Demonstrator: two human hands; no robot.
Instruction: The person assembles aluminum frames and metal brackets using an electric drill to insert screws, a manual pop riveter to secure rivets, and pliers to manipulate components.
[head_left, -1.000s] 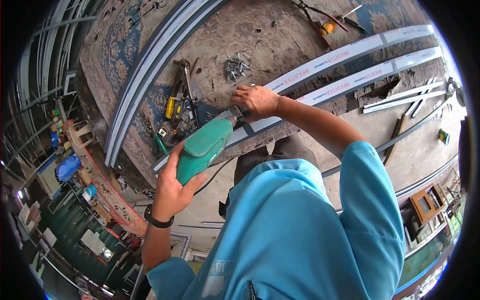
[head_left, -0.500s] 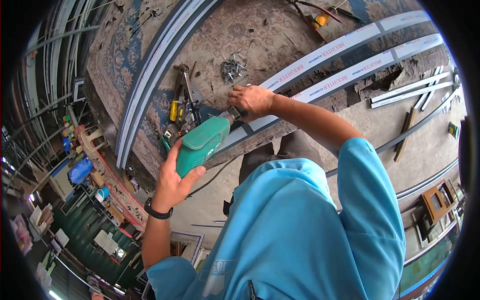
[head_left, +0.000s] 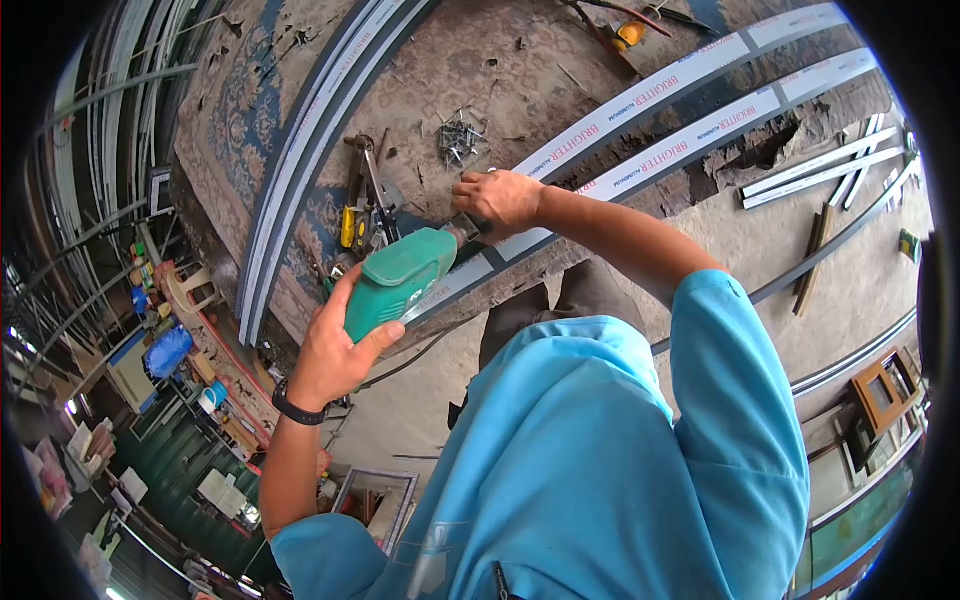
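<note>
A person in a blue shirt leans over a carpet-covered table (head_left: 470, 60), the left hand (head_left: 325, 355) wrapped tight around a green drill (head_left: 398, 280) whose nose meets a taped aluminium rail (head_left: 640, 165) at the table's near edge. The right hand (head_left: 497, 200), its grip pressed together, pins the rail beside the bit. Clean work here likely means a square drill, steady pressure and fingers clear; screws (head_left: 458, 135) and pliers (head_left: 362, 190) lie beyond.

Loose screws (head_left: 458, 138), yellow-handled pliers (head_left: 351, 215), perhaps orange snips (head_left: 628, 34)
</note>
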